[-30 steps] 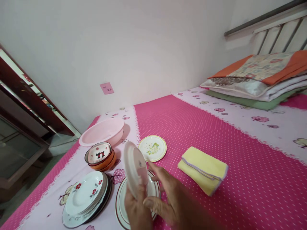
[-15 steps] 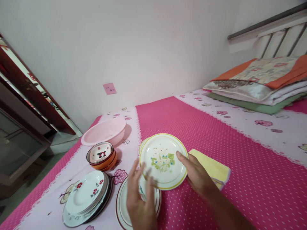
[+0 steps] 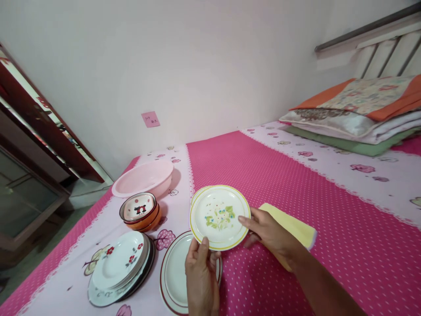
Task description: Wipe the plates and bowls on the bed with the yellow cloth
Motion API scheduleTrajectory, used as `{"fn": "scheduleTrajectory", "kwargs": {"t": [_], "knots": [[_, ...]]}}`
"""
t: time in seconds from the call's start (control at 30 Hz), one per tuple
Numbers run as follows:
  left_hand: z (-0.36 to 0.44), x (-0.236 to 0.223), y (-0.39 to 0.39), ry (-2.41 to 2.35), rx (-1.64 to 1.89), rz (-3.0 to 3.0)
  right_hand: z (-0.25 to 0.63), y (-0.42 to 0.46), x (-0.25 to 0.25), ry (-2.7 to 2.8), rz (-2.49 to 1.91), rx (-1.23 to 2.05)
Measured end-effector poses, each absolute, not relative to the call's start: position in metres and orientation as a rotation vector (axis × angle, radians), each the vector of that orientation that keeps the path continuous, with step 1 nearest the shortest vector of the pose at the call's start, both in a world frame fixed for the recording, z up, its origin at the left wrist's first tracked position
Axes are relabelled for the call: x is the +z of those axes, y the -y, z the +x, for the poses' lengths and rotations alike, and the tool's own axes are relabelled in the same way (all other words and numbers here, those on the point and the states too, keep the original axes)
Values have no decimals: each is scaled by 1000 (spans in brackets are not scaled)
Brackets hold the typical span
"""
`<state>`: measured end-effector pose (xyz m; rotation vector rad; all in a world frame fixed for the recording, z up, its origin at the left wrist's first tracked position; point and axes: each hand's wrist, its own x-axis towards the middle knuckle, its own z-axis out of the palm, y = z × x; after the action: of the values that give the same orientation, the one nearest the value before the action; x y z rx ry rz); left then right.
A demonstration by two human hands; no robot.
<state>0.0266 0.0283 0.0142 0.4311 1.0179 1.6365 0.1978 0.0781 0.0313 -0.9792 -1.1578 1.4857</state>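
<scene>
Lowered since before: floral plate [image 3: 219, 217], face up, near level; left hand [image 3: 201, 274] pinches near rim, right hand [image 3: 268, 231] grips right rim.

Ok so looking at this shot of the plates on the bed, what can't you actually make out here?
All in the head view:
- Pink note on the wall: writing too small to read.
- Yellow cloth: near part hidden by the right hand.
- Second yellow-rimmed plate: only a sliver shows behind the held floral plate.
- Red-rimmed plate: partly covered by the left hand, cut by the bottom edge.
- Plate stack: count unclear.
</scene>
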Motion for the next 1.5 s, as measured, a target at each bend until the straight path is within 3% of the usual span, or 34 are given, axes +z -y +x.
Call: {"fn": "scheduleTrajectory", "kwargs": {"t": [0.13, 0.27, 0.43, 1.0, 1.5], "knots": [[39, 11, -29, -1010, 1523, 483, 213, -88, 20, 1106, -1097, 1426], [53, 13, -20, -930, 1141, 788, 242, -105, 8, 764, -1111, 1317], [49, 16, -11, -854, 817, 1114, 261, -135, 5, 720, -1146, 1197], [28, 11, -17, -958, 922, 1193, 182, -226, -46, 1026, -1511, 1464], [31, 5, -18, -1020, 913, 1234, 179, -244, -45, 1659, -1827, 861]]}}
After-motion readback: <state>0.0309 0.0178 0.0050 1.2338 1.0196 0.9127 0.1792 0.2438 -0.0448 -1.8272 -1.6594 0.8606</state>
